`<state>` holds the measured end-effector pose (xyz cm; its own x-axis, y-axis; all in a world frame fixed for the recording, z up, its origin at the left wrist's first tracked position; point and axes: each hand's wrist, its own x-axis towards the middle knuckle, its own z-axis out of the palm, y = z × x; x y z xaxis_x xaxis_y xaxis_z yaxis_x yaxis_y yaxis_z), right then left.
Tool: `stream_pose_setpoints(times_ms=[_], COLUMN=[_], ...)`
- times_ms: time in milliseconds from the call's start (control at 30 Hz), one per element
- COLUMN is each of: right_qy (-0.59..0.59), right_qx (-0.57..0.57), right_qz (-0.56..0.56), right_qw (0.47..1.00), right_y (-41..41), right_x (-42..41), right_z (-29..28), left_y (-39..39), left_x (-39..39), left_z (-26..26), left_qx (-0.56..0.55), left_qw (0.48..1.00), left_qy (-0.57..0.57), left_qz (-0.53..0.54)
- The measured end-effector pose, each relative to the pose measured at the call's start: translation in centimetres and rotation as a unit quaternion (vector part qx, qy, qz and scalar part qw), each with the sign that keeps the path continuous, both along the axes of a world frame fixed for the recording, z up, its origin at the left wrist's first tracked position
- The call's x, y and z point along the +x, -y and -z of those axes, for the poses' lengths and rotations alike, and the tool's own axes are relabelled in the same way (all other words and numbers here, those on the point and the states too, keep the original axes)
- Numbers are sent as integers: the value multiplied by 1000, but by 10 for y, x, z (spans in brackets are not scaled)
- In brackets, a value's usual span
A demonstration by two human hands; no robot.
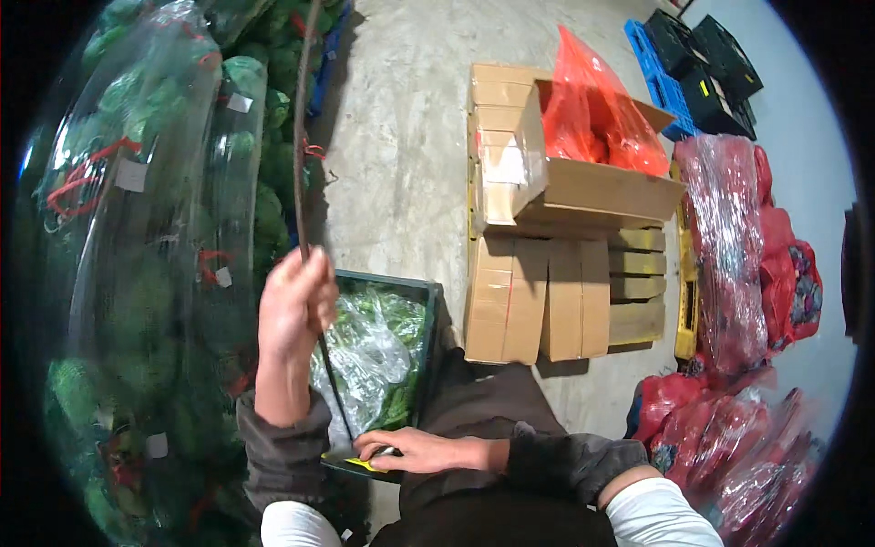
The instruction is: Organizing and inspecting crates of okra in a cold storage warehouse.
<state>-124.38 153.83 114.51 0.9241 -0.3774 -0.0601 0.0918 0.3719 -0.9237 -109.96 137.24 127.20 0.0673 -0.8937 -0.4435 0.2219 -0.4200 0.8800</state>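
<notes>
My left hand is closed around a long dark strap or cord, which runs up past it and down to the near end of a dark plastic crate. In the crate are green vegetables partly covered by clear plastic film. At the crate's near rim, my right hand rests with bent fingers by a yellow label and a small shiny dark object. The strap's lower end meets the rim beside those fingers; whether they grip anything is hidden.
Wrapped green produce sacks stand close on the left. At the right are cardboard boxes on a pallet, an open carton with a red plastic bag, red sacks and black crates.
</notes>
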Motion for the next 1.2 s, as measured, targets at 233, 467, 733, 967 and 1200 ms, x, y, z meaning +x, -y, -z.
stream_pose_setpoints(times_ms=[233,467,733,967,1200], right_qy=[-173,-265,-228,-218,-442], right_qx=[-125,-427,-207,167,148], right_qz=[323,349,299,270,291], right_qw=[922,791,903,923,836], right_y=[65,162,285,451,653], right_x=[11,13,61,64,-19], right_z=[-51,-59,7,38,134], left_y=[79,135,222,307,412], left_x=[64,64,79,190,279], left_z=[-14,-4,1,-41,-44], left_qx=[-118,-148,-155,-324,-171], left_qw=[975,966,981,586,296], left_qy=[-162,-152,-79,723,939], left_qz=[-94,-148,-82,-170,21])
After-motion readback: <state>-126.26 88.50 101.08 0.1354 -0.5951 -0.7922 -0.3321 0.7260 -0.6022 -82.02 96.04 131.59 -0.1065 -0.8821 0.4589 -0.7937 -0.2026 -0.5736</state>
